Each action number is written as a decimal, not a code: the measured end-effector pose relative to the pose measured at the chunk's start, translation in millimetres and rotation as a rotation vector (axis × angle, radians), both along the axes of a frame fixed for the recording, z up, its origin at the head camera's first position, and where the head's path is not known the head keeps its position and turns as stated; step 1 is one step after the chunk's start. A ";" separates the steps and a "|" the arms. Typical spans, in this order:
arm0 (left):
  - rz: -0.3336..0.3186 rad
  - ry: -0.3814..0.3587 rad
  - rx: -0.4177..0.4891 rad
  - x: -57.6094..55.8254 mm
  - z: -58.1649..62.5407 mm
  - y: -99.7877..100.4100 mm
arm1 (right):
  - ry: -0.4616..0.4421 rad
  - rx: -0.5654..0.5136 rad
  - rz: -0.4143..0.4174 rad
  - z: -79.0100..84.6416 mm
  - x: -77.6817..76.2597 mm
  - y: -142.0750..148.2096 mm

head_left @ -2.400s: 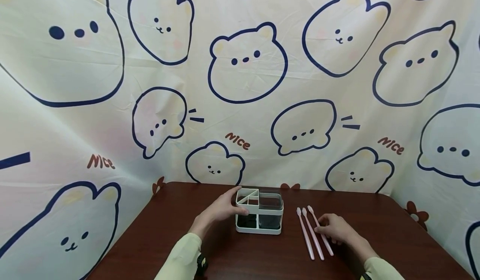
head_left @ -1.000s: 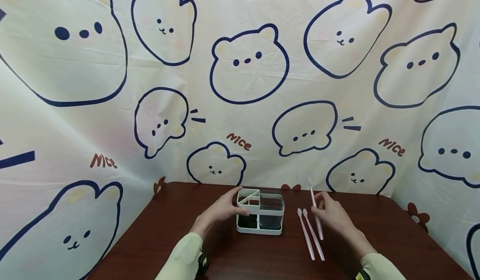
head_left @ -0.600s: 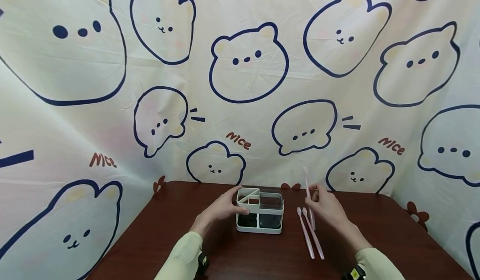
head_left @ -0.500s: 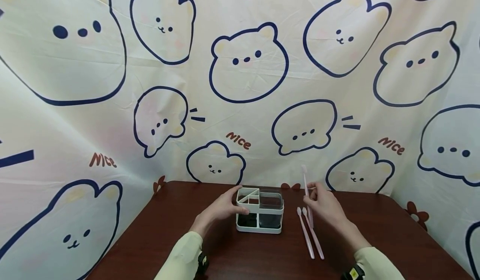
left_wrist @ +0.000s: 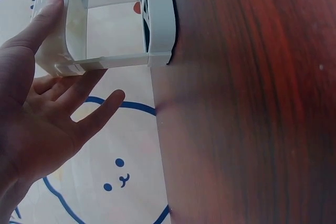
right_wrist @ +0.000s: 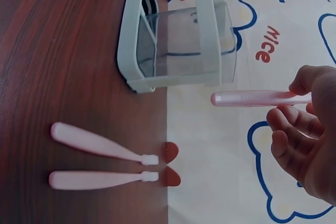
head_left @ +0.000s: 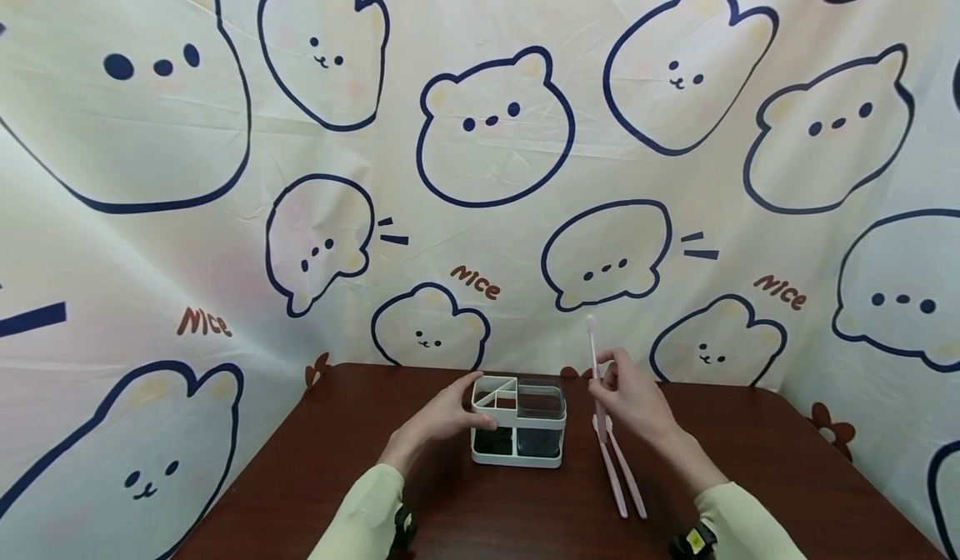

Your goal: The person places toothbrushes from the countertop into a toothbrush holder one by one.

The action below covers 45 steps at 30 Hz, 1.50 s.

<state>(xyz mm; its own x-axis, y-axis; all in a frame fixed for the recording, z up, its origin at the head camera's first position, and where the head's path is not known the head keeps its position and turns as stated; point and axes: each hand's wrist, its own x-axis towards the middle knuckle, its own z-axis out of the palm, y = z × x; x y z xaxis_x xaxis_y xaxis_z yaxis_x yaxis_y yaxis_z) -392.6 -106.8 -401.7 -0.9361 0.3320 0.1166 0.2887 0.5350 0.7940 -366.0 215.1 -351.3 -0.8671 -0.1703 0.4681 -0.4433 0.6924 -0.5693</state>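
A pale toothbrush holder point(head_left: 517, 462) with divided slots and a clear cup point(right_wrist: 181, 40) in it stands on the table. My left hand point(head_left: 444, 417) grips its upper rim at the left side, thumb in front, as the left wrist view point(left_wrist: 52, 103) also shows of the hand. In my right hand point(head_left: 633, 393) a pink toothbrush point(head_left: 597, 406) is pinched between thumb and fingers, upright with its head on top. In the right wrist view its handle end points toward the holder, clear of the tabletop. Two more pink toothbrushes point(right_wrist: 94, 142) lie side by side on the table below that hand.
The dark brown wooden table point(head_left: 315, 460) has its far edge just behind the holder. A pale cloth point(head_left: 495, 160) printed with blue-outlined animal faces hangs behind and at both sides. A dark band point(head_left: 693, 539) sits at my right wrist.
My right hand has picked up the rightmost toothbrush from the table, turned it upright, and carried it leftward toward the holder. The left hand and the holder have stayed in place.
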 end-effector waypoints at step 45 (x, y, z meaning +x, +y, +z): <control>-0.009 0.004 0.018 -2.7 -3.2 -1.9 | 0.113 -0.059 0.083 35.1 8.1 -93.1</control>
<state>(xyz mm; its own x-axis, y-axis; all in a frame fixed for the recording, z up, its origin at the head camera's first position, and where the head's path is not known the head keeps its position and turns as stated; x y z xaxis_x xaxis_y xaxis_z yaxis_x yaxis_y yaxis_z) -395.3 -108.8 -404.9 -0.9326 0.3380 0.1268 0.2968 0.5181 0.8022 -357.9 121.9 -316.2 -0.7922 -0.2088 0.5734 -0.5616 0.6171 -0.5512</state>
